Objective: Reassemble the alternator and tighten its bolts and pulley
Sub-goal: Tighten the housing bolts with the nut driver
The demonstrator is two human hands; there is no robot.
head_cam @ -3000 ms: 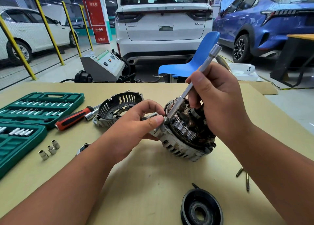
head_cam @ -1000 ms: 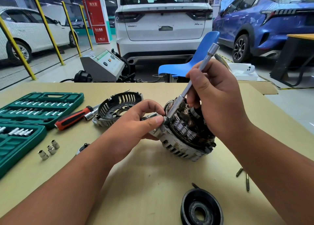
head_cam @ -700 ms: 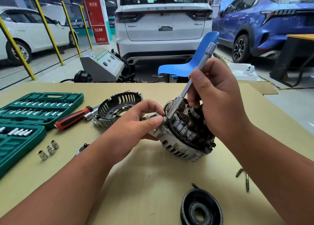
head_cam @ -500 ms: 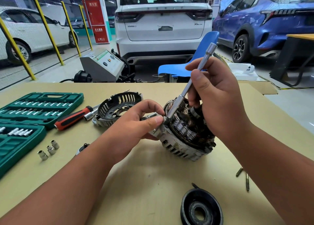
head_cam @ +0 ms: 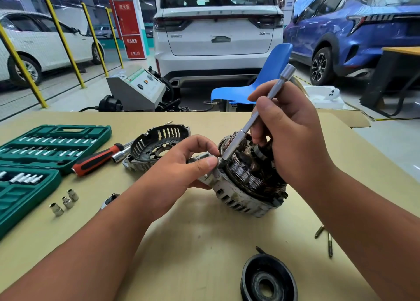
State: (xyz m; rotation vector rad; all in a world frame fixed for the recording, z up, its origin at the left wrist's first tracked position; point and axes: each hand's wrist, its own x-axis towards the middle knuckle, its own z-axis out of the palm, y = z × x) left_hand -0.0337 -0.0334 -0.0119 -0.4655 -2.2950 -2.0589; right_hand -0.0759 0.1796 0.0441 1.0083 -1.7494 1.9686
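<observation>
Steel extension bar (head_cam: 234, 144), gripped in the right hand (head_cam: 295, 141), leans with its tip at the rim of the alternator (head_cam: 238, 200), centre-right of frame. The left hand (head_cam: 179, 173) pinches the mounting ear (head_cam: 200, 158) beside it. So tilted, the tip may slip and gouge the windings (head_cam: 243, 175).
</observation>
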